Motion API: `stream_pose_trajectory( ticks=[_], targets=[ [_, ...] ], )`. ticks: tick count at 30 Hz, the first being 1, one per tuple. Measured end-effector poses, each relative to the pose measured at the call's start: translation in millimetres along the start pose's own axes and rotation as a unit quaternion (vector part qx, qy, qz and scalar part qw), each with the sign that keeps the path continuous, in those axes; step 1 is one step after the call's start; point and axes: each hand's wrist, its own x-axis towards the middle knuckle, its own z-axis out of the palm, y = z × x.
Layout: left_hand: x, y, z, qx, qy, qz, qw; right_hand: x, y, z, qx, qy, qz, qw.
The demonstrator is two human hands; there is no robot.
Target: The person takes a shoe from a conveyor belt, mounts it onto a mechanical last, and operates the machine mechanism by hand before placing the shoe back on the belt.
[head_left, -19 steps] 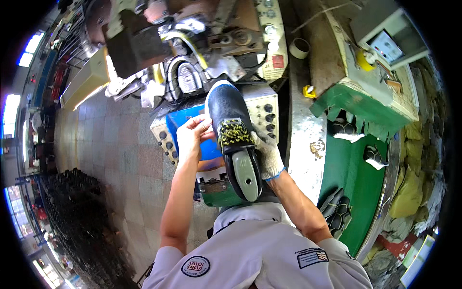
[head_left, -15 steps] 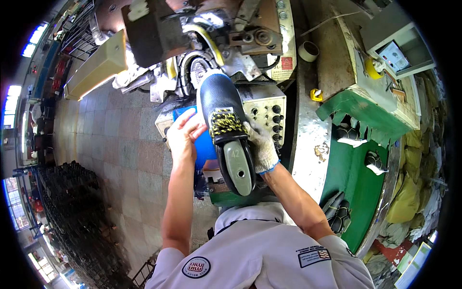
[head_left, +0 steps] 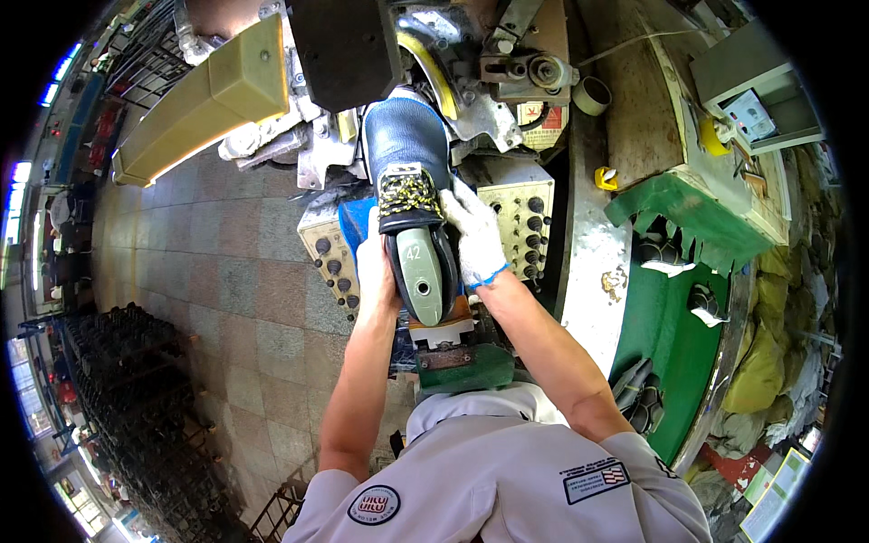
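A pale two-digit number stood on the grey-green last inside the dark blue shoe. Lettering ringed the round badge on the left of the pale grey shirt and lined the rectangular badge on the right. A red-marked label on the machine was too small to read.

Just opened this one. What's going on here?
A person holds a dark lace-up shoe, fitted on a grey-green last, between both hands: the bare left hand on one side, the white-gloved right hand on the other. Its toe points away from the wearer, up at a machine with metal plates; whether it touches is unclear. More shoes lie to the right on a green surface.
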Motion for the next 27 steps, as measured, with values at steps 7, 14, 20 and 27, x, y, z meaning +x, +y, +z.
stream_pose_trajectory(
  ticks=[7, 14, 20, 27],
  targets=[
    [-2.4, 12.9, 12.7, -0.002, -0.007, -0.037, 0.999, 12.9, 6.1, -3.2, -0.026, 0.022, 0.000, 0.999],
    [-0.4, 8.6, 19.8, 0.036, -0.002, -0.002, 0.999, 23.1, 19.6, -12.5, 0.000, 0.031, 0.003, 1.000],
    [9.2, -1.0, 0.6, 0.062, -0.055, 0.047, 0.995, 19.9, 42.4, -19.0, -0.084, 0.041, -0.021, 0.995],
    [40.8, -10.1, -29.5, 0.095, -0.171, 0.142, 0.970, 11.7, 64.4, 0.3, -0.064, 0.102, -0.043, 0.992]
  ],
)
